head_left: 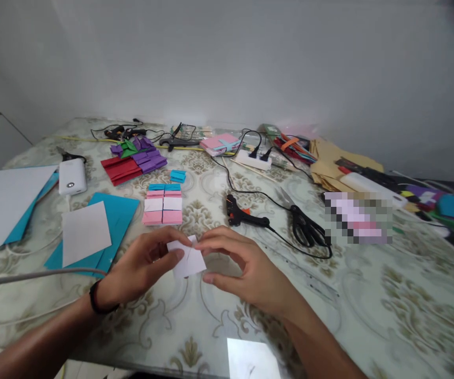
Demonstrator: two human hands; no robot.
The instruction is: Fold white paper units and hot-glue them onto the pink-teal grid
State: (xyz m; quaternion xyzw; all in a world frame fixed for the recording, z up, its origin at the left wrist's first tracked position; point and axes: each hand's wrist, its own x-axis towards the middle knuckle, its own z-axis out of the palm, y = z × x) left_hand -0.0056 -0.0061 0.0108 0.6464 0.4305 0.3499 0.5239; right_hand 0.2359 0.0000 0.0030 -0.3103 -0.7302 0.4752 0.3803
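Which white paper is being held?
The small piece pinched in the left hand; the white papers lying on blue sheets are larger and untouched.

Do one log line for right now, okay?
left hand: holding paper | right hand: at paper's far edge, thumb apart | glue gun: beyond hands | scissors: right of glue gun

A craft workspace: floral tabletop (369,310), blue paper (121,216) near nine o'clock, glue gun (250,217) and scissors (295,211) near three
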